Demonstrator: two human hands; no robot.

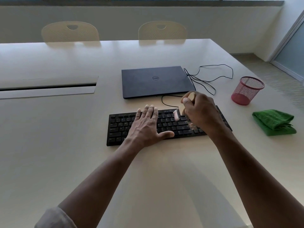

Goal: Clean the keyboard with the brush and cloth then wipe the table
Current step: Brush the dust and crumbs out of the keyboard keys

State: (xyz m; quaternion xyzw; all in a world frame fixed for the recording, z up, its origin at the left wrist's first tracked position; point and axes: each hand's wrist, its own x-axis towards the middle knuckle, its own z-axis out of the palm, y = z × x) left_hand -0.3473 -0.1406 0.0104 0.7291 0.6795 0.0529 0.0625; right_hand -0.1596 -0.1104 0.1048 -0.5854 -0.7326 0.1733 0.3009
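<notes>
A black keyboard [118, 127] lies on the pale table [65, 153]. My left hand [146, 127] rests flat on its middle keys with straight fingers. My right hand [200, 111] grips a small brush [177, 114] with a light wooden handle over the keyboard's right half. The bristles are blurred and point down at the upper key rows. A patch of light crumbs [191, 125] sits on the keys by that hand. A folded green cloth [274, 122] lies on the table to the right of the keyboard.
A closed dark laptop [156, 81] lies behind the keyboard, with a black cable [212, 78] looping to its right. A red mesh cup [246, 90] stands at the right. A cable slot [47, 87] is set in the table at left. Two chairs [70, 32] stand beyond the far edge.
</notes>
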